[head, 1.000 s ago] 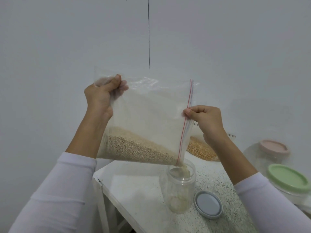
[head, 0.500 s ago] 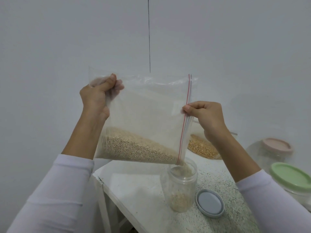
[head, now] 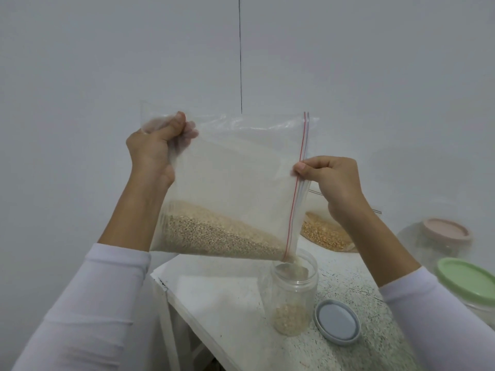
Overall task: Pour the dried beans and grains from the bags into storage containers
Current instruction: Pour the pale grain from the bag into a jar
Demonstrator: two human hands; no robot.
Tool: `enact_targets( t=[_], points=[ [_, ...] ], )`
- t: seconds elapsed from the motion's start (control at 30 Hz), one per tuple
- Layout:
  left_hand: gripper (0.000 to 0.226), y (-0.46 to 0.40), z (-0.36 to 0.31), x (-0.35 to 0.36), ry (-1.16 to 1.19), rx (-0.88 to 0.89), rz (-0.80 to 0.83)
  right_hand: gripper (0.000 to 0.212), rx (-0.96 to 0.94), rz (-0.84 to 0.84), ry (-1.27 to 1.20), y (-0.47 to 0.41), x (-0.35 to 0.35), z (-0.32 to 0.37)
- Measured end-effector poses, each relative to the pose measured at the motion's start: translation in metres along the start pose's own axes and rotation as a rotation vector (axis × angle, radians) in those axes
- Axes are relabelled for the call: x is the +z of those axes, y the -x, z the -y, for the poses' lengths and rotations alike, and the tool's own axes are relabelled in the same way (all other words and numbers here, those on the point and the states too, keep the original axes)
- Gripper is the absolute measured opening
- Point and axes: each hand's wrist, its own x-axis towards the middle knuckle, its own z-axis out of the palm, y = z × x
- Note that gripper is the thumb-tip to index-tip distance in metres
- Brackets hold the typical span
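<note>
While left hand (head: 152, 153) and right hand (head: 325, 178) grip tilted bag (head: 235, 167), grain enters jar (head: 293, 295); no legible writing.

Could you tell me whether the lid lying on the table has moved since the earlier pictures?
No. The lid lies beside the jar as before.

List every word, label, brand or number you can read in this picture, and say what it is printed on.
None: no readable text shows anywhere.
Clear plastic zip bag of pale grain: no print, only a red and blue zip strip.
Clear plastic round jar: no label.
Grey round lid: plain.
Green-lidded clear container and pink-lidded clear container: plain lids.
Second clear bag of yellow grain: no print visible.
</note>
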Motion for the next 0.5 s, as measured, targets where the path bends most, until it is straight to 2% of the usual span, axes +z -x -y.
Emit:
enact_targets(
  t=[0.1,0.23,0.3,0.5],
  points=[
    [0.021,0.0031,-0.0004,-0.0003,-0.027,0.000,0.000,0.014,0.000,-0.033,-0.011,0.0005,0.0009,-0.0008],
    [0.035,0.0060,-0.0004,-0.0003,-0.065,0.025,0.003,0.010,0.012,0.016,-0.005,0.0028,0.0017,0.0019],
    [0.037,0.0069,-0.0023,0.0000,-0.101,0.041,0.017,0.011,0.011,-0.014,-0.014,0.0026,0.0014,0.0012],
    [0.014,0.0097,-0.0064,0.0024,-0.125,0.067,-0.020,0.012,0.009,-0.001,-0.016,0.0028,0.0028,0.0057]
  ],
)
